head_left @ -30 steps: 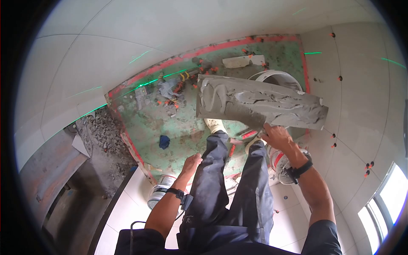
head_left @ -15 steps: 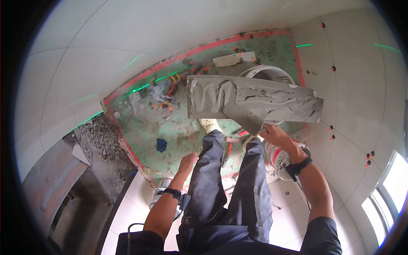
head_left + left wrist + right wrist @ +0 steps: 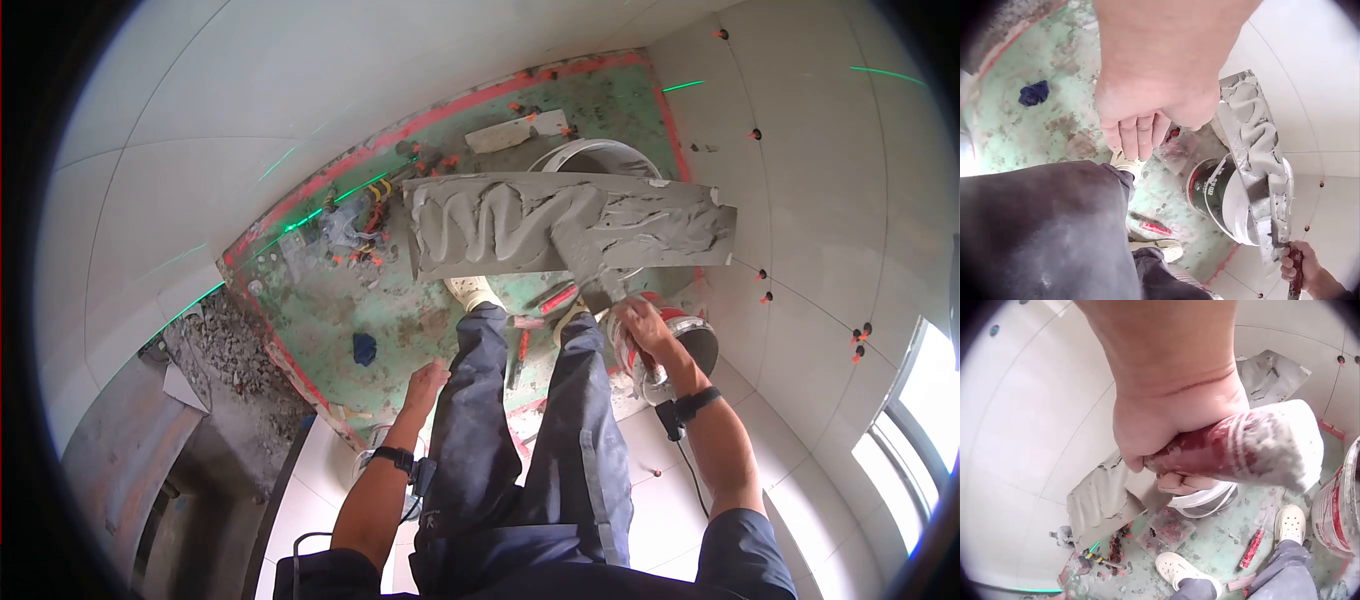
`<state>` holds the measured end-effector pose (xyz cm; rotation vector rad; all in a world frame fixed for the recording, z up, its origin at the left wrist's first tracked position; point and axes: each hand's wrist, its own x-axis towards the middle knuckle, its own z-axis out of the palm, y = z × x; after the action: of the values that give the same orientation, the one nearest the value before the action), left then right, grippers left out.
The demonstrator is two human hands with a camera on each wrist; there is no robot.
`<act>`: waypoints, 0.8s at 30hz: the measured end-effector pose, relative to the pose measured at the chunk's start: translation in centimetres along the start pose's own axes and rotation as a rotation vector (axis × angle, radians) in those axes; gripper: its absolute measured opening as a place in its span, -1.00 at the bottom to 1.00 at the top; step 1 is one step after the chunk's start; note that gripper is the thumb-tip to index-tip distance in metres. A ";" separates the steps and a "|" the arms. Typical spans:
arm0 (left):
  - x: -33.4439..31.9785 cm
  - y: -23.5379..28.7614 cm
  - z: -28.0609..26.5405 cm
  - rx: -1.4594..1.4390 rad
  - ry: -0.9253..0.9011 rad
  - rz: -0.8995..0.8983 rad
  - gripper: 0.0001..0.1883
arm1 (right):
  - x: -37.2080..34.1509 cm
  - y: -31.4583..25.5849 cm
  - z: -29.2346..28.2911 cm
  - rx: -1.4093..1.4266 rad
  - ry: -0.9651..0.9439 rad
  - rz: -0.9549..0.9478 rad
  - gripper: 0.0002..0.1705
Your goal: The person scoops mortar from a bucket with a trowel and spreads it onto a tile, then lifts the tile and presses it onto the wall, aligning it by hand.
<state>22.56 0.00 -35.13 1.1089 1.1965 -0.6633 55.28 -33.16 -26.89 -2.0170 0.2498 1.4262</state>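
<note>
A long tile strip [image 3: 722, 240] lies across a white bucket [image 3: 1210, 190], spread with thick grey mortar [image 3: 470, 225] that has a wavy ridge over its left half. In the right wrist view, my right hand [image 3: 643, 325] grips the red handle [image 3: 1200, 453] of a trowel. The trowel's blade [image 3: 585, 255], smeared with mortar, slants onto the mortar near the strip's front edge. My left hand [image 3: 428, 385] hangs beside the left knee, holding nothing. Its fingers [image 3: 1127, 134] are extended and loosely together in the left wrist view.
By my feet lie a red-handled tool [image 3: 557, 298] and another with a red handle [image 3: 522, 345]. A second bucket [image 3: 1335, 512] stands near the right foot. A blue crumpled cloth [image 3: 364, 348] is on the green floor. Tiled walls [image 3: 810, 200] enclose the corner.
The wavy ridge in the mortar has spread toward the right along the strip. My right hand and trowel have shifted slightly, and the head view has turned. The left hand stays by the knee.
</note>
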 end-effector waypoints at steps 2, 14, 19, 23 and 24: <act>-0.2 0.6 0.2 -0.017 0.002 0.007 -0.39 | 0.6 1.9 -1.2 -0.244 0.045 -0.186 -0.53; 2.6 -2.9 -1.9 0.026 0.010 0.008 -0.40 | 2.8 4.7 -7.6 -0.711 0.310 -0.238 -0.56; 0.1 0.8 0.6 0.050 0.023 0.013 -0.33 | -0.8 4.8 -5.4 -0.172 0.020 0.034 -0.52; 0.0 2.4 1.7 0.099 0.024 -0.006 -0.33 | -1.7 3.2 -8.6 -0.979 0.312 -0.039 -0.49; 0.0 2.7 1.9 0.106 0.017 -0.009 -0.33 | -1.4 3.9 -9.8 -0.982 0.367 -0.062 -0.50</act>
<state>25.65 -0.74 -34.32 1.2006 1.1928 -0.7325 60.45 -42.33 -25.21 -3.0322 -0.4591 1.2289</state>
